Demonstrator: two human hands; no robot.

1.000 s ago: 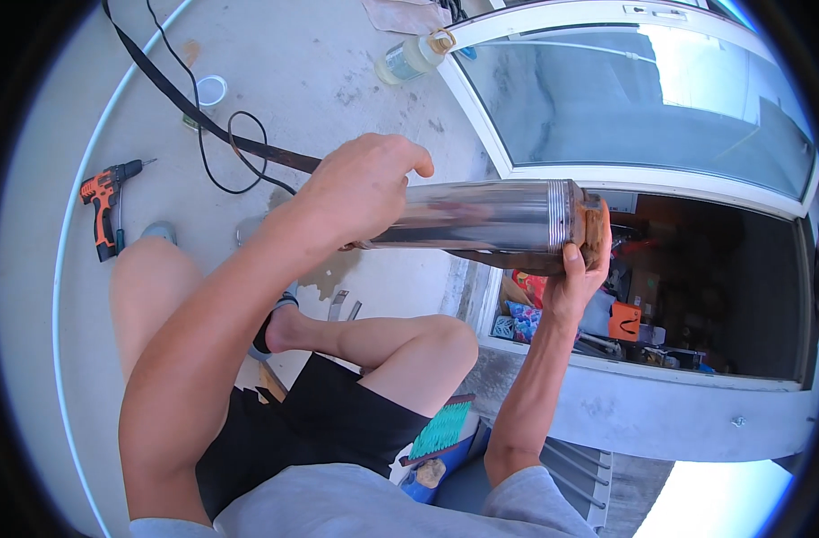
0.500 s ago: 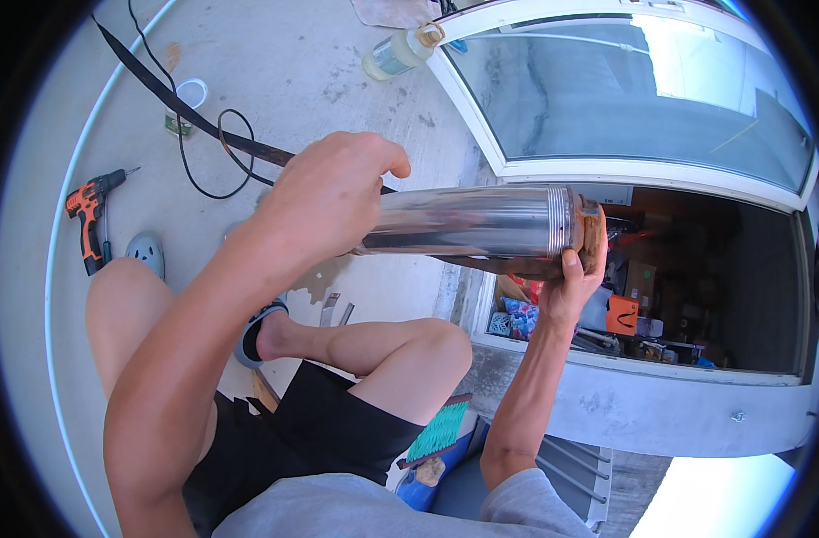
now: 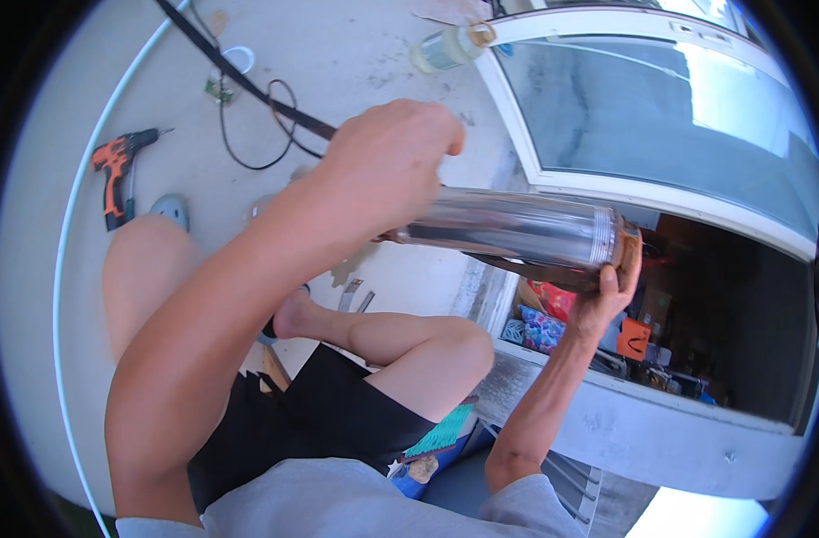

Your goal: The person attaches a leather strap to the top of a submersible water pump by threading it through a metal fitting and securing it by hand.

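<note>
A shiny steel cylinder (image 3: 517,220) is held up crosswise in front of me, a threaded ring near its right end. My left hand (image 3: 396,161) is closed over its left end; the fingertips are hidden behind it. Under the rusty brown right end (image 3: 623,244), my right hand (image 3: 604,291) wraps round it, thumb on the near side. A flat black strap (image 3: 248,82) comes from the upper left and passes behind my left hand. A dark strip shows along the cylinder's underside.
On the concrete floor lie an orange-black cordless drill (image 3: 118,175), a thin black cable (image 3: 239,161) and a white tub (image 3: 239,60). A plastic jug (image 3: 447,49) stands by the window frame (image 3: 598,184). Beyond the opening are boxes and an orange bag (image 3: 633,339). A pale hose (image 3: 64,269) curves at left.
The cylinder and both hands sit farther right in the picture, and the whole background has shifted right too. The cylinder slopes slightly down to the right; both hands keep their hold.
</note>
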